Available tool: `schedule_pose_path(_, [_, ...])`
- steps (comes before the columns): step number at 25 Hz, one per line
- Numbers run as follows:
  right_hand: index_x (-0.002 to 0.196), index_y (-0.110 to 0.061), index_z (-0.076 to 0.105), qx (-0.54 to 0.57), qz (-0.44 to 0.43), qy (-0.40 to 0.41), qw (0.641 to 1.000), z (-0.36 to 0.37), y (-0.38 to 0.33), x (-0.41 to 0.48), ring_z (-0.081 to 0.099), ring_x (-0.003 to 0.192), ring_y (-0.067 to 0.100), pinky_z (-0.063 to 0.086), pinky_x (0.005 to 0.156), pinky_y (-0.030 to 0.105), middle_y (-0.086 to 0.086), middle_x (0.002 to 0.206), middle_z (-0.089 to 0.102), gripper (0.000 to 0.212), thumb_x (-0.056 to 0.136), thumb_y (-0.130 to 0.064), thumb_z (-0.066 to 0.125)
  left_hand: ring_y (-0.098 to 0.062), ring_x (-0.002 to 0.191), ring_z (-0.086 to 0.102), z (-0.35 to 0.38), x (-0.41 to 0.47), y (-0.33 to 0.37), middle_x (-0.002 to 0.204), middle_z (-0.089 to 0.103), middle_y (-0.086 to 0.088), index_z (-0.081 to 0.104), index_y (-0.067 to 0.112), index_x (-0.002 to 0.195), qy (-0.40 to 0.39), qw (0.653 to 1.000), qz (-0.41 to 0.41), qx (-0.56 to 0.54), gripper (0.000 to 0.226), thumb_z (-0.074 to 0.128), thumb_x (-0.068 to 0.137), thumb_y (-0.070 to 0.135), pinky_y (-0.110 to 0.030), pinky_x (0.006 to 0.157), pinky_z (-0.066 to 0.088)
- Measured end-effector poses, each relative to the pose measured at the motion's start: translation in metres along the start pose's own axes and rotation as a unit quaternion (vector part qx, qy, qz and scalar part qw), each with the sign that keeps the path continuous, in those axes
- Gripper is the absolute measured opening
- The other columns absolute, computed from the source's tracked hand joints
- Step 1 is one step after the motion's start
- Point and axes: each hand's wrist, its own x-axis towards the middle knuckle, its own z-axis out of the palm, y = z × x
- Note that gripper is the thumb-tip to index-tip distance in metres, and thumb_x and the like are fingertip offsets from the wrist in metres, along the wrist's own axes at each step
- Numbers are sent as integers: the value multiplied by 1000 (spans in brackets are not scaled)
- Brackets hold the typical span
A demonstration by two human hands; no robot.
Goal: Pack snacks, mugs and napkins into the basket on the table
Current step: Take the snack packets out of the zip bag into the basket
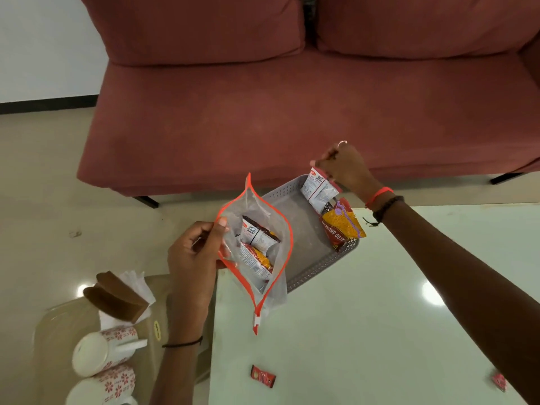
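Snacks: the right hand (344, 168) pinches a white packet (319, 190) over the basket's (285, 197) far end, left fingers (219, 226) gripping the open pouch (257, 247), which may tip and spill.

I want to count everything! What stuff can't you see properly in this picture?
Head view only:
- Lower mug: cut off by the bottom edge.
- Packets in the zip pouch: partly veiled by its cloudy plastic.
- Snack packet: top hidden by the right hand.
- Small red sachet: too small and blurred to read.
- Napkins: partly behind their brown holder.
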Motion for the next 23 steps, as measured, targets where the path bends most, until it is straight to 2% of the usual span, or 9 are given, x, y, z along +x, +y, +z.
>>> schedule_pose_path(3, [69,-11,59,110,-87,-155,978,-27,-52,-77,58,42,6,50,46,17,3,56,63,20,77,-19,76,-7,45,58,8,-17,5,52,60,2,69,4,80,6,999,21,25,21,65,87,23,-18,43,51])
schedule_pose_path(5, [74,-6,66,125,-83,-291,945,-32,-69,-115,65,49,7,54,51,16,3,59,70,12,79,-15,73,-14,50,59,15,-28,8,58,61,-6,69,0,84,3,999,29,42,23,64,87,23,-34,53,59])
schedule_pose_path(7, [91,4,69,62,-32,-371,926,-16,-65,-136,73,69,17,61,68,25,12,78,75,12,85,-6,65,-24,56,59,21,-42,12,62,62,-11,68,-2,85,3,998,37,53,25,64,87,22,-49,63,59])
schedule_pose_path(8, [98,7,67,-20,-24,-373,927,-3,-60,-143,73,82,24,60,74,29,16,90,74,17,86,-3,62,-27,59,59,25,-50,14,65,63,-10,68,-2,86,3,998,40,56,25,64,88,23,-52,65,58])
schedule_pose_path(10, [109,8,61,-217,-44,-321,921,25,-47,-148,67,101,33,53,63,26,21,110,68,24,88,-2,54,-26,61,61,33,-67,18,69,64,-9,68,-2,85,8,997,50,62,25,63,87,23,-51,66,58])
schedule_pose_path(12, [116,8,55,-305,-62,-282,907,45,-28,-153,61,109,35,47,67,28,23,119,62,28,92,0,45,-23,59,60,41,-84,24,69,66,-10,68,0,83,23,996,62,61,22,64,87,22,-42,63,58])
schedule_pose_path(15, [118,9,54,-317,-23,-260,912,59,7,-154,57,116,36,45,92,35,24,123,60,30,95,-1,38,-19,57,60,53,-108,30,67,67,-12,68,0,82,18,994,84,70,24,65,86,24,-25,57,52])
schedule_pose_path(18, [125,9,50,-283,26,-257,924,57,32,-162,54,122,33,37,109,36,24,129,57,35,99,-4,29,-25,59,63,63,-128,33,63,64,-8,67,1,81,-4,993,89,72,22,65,86,22,-34,58,53])
schedule_pose_path(23, [128,4,49,-254,34,-211,943,53,51,-174,52,124,32,41,103,38,22,133,54,37,103,-12,27,-24,64,64,74,-154,35,68,66,-6,65,9,79,-37,991,103,83,12,65,86,19,-34,60,55])
